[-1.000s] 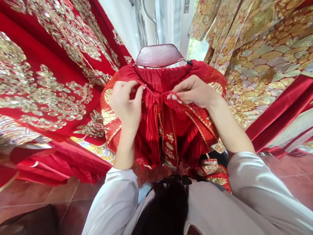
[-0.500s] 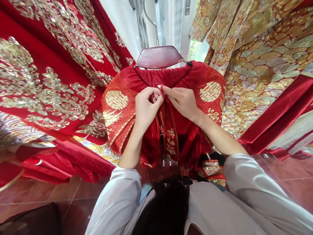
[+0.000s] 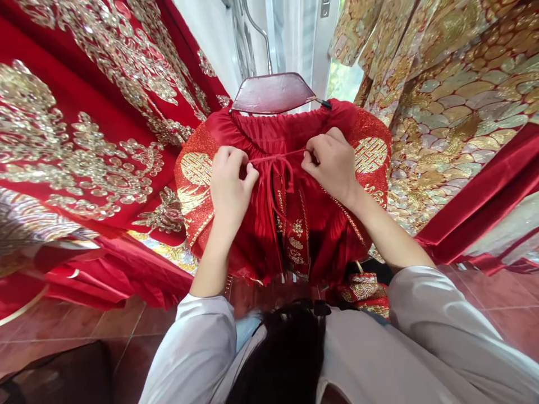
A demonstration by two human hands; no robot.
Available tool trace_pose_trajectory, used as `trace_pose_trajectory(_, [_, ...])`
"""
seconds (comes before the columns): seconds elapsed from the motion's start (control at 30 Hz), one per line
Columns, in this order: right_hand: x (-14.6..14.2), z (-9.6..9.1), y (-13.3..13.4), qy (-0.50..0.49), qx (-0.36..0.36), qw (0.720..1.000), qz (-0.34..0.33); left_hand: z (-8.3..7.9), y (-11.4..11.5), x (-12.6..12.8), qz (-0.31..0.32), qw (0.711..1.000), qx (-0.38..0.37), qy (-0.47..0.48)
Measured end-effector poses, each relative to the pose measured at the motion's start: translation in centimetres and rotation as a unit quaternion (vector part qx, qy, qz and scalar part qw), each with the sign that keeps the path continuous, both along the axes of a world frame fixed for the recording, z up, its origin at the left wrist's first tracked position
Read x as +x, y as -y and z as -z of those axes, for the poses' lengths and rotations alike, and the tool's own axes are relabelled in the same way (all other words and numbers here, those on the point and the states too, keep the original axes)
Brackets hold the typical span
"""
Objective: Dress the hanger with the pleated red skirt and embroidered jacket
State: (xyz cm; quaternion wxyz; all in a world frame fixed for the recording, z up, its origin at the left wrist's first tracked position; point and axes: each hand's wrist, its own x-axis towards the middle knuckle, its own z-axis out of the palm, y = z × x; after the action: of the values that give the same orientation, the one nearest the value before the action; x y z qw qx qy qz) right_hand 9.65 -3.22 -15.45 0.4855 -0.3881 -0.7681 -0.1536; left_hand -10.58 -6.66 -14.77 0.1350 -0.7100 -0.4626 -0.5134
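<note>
left hand (image 3: 231,182) and right hand (image 3: 330,165) both on the red cord (image 3: 275,158) at the top of the red pleated garment (image 3: 256,224), which hangs on a dark red hanger (image 3: 272,92) from a metal hook (image 3: 263,39). left fingers curled together, pinching the cord's left end. right fingers bunched on its right end, cord pulled straight between them, a loop and tails hanging below at centre. hands sit just under the gathered top edge, between the gold-sequinned side panels (image 3: 370,154). room is tight at the sides: red embroidered robe (image 3: 84,151) close on the left, gold scale-pattern robe (image 3: 442,112) close on the right. more open space below the hem, down to the red tile floor (image 3: 514,303). white sleeves (image 3: 197,348) enter from the bottom edge.
</note>
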Motion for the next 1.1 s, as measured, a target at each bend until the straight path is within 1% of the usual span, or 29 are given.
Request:
trace_pose_trajectory(0.07, [0.2,-0.1,0.4,-0.027,-0.019,0.999,-0.016,0.2,0.1,-0.1,0.011,1.0,-0.013,0.024])
trace_pose_trajectory(0.13, [-0.1,-0.4,0.8,-0.066,-0.054,0.994,-0.064,0.3,0.2,0.3,0.05,0.996,-0.037,0.068])
trace_pose_trajectory(0.23, [-0.8,-0.7,1.4,-0.127,-0.143,0.968,-0.163,0.1,0.0,0.9,0.139,0.975,-0.091,0.146])
trace_pose_trajectory(0.3, [-0.9,-0.9,1.6,-0.154,-0.193,0.947,-0.207,-0.2,-0.2,0.9,0.184,0.959,-0.115,0.183])
trace_pose_trajectory(0.37, [-0.5,-1.1,1.6,-0.161,-0.211,0.94,-0.216,-0.5,-0.5,0.5,0.204,0.95,-0.127,0.2])
trace_pose_trajectory(0.5, [1.0,-1.7,1.7,-0.121,-0.186,0.958,-0.182,-1.2,-0.6,-0.9,0.228,0.943,-0.143,0.197])
trace_pose_trajectory(0.6, [1.7,-1.9,1.7,-0.097,-0.185,0.958,-0.197,-1.5,-0.4,-1.6,0.257,0.936,-0.163,0.175])
trace_pose_trajectory(0.67, [2.0,-2.0,1.7,-0.083,-0.195,0.953,-0.214,-1.5,-0.3,-1.7,0.248,0.939,-0.172,0.167])
trace_pose_trajectory(0.7, [2.1,-2.0,1.9,-0.075,-0.199,0.954,-0.211,-1.5,-0.1,-1.7,0.226,0.945,-0.17,0.166])
trace_pose_trajectory(0.8, [2.5,-2.3,2.5,-0.048,-0.189,0.969,-0.148,-2.0,0.4,-1.7,0.141,0.974,-0.127,0.127])
trace_pose_trajectory(0.87, [3.1,-2.8,3.0,-0.043,-0.156,0.982,-0.101,-3.1,0.7,-2.0,0.115,0.989,-0.066,0.07])
trace_pose_trajectory(0.93, [4.2,-3.3,3.0,-0.048,-0.106,0.991,-0.069,-4.9,0.5,-2.8,0.11,0.994,0.012,0.0])
trace_pose_trajectory(0.97, [4.9,-3.5,2.9,-0.047,-0.081,0.994,-0.055,-5.8,0.2,-3.4,0.106,0.993,0.037,-0.033])
trace_pose_trajectory(1.0, [5.7,-3.7,2.5,-0.041,-0.061,0.996,-0.042,-6.7,-0.3,-4.1,0.103,0.992,0.036,-0.065])
trace_pose_trajectory(1.03, [6.4,-3.8,2.1,-0.03,-0.048,0.998,-0.031,-7.5,-1.0,-4.8,0.101,0.991,0.002,-0.089])
trace_pose_trajectory(1.1, [7.5,-3.9,1.0,-0.015,-0.038,0.999,-0.019,-8.3,-2.5,-6.0,0.092,0.983,-0.118,-0.106])
